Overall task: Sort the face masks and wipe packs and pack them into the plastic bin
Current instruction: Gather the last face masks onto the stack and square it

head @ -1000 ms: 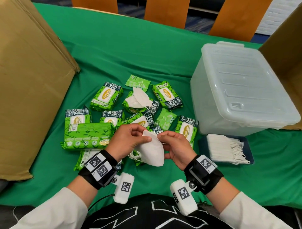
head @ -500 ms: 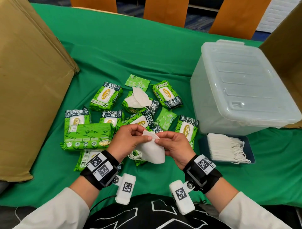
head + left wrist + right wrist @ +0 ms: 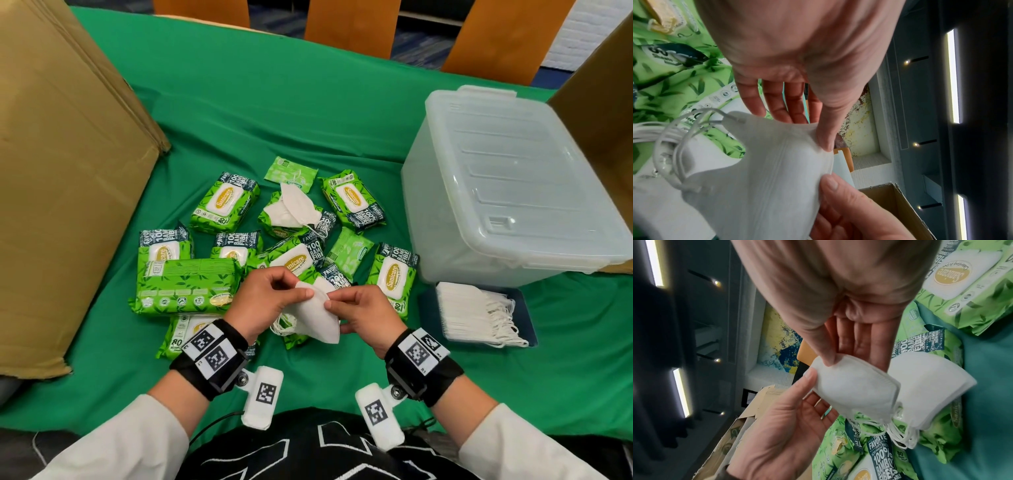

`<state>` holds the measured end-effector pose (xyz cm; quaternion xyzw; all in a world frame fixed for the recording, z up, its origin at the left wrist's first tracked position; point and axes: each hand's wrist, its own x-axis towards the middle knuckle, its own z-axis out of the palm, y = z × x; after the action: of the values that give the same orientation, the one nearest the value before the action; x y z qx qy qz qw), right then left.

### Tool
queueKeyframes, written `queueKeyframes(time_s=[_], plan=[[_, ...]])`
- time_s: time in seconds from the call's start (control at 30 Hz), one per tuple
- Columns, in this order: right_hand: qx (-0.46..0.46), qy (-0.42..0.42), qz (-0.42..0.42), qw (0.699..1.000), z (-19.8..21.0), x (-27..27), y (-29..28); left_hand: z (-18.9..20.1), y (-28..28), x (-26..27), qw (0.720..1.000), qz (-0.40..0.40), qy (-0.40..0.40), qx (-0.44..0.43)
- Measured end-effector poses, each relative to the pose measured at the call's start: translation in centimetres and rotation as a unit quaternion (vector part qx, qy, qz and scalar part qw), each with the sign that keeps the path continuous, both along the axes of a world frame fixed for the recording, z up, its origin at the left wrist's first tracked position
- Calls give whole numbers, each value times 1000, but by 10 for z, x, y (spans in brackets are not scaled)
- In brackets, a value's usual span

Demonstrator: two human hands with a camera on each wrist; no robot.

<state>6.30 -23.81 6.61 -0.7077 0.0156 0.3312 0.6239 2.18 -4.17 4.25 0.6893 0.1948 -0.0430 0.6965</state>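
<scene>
Honestly, left hand (image 3: 263, 301) and right hand (image 3: 359, 308) both pinch the mask (image 3: 317, 318) mid-frame; flatten it, tuck the loops before stacking.

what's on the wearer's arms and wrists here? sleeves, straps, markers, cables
Both arms wear white long sleeves. Each wrist carries a black strap, left and right, with white square-code markers on top. A white camera pod with a code marker hangs from each strap. A thin black cable runs from the left pod.
</scene>
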Motion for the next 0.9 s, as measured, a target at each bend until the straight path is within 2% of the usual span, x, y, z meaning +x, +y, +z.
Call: queueKeyframes(time_s=[0.13,0.2,0.27,0.33,0.43,0.53,0.7,0.8,0.9], plan=[[-18,1,10,1000,-11,1,-3,-12,2,-5,999,-35,18,-15],[-26,9,1,1000,-18,3,-5,-17,4,-9,994,-90,54,-8],[-44,28,-23,998,-28,4,-9,-26,8,-14,977,-171,107,73],[-69,70,-45,994,-44,4,-17,-36,13,-22,943,-242,158,163],[-95,139,-53,984,-66,-3,-31,-44,16,-34,917,-285,193,203],[-96,162,-64,980,-77,-6,-40,-46,19,-37,931,-238,198,191],[-73,158,-134,976,-82,14,-36,-43,21,-23,974,-92,189,90],[-84,138,-142,977,-82,34,-27,-38,19,-10,981,-32,185,45],[-107,116,-135,978,-85,49,-20,-42,20,-1,982,-10,181,50]])
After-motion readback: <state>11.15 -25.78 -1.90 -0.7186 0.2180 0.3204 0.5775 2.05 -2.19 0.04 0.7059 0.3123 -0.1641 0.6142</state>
